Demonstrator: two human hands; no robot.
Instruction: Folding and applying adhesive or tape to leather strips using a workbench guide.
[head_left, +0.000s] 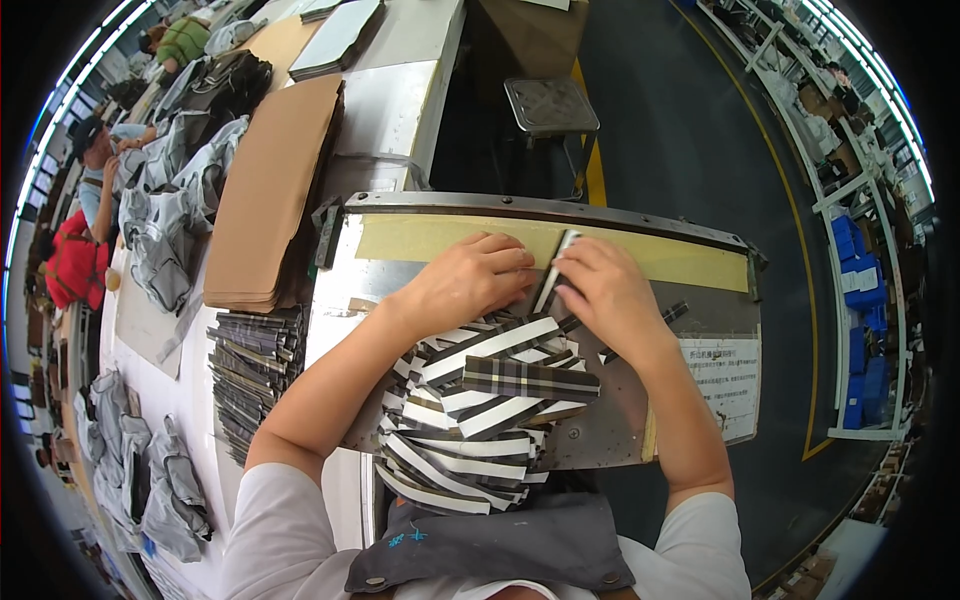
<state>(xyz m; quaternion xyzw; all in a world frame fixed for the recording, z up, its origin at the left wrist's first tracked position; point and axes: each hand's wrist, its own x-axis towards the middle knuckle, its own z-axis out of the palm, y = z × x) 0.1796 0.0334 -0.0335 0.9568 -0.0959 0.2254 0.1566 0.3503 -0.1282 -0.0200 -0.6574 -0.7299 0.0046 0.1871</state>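
Note:
My right hand (pixel 608 290) pinches a narrow black-and-white strip (pixel 548 284) that stands slanted near the far side of a metal work plate (pixel 600 435). Just left of it, my left hand (pixel 470 275) is closed, its fingers curled and pressed together above the plate. Whatever those fingers hold is hidden beneath them. Between my forearms and nearer to me lies a heap of white-and-dark strips (pixel 470 470). On top of that heap rests a wider plaid piece (pixel 530 379). A small dark strip (pixel 675 311) lies beside my right wrist.
Yellow tape (pixel 690 262) runs below the plate's raised far metal bar (pixel 520 204). To the left are stacked brown boards (pixel 270 190) and a pile of dark plaid strips (pixel 255 380). A printed sheet (pixel 722 385) sits at right. A stool (pixel 550 106) stands beyond; another person (pixel 100 160) works far left.

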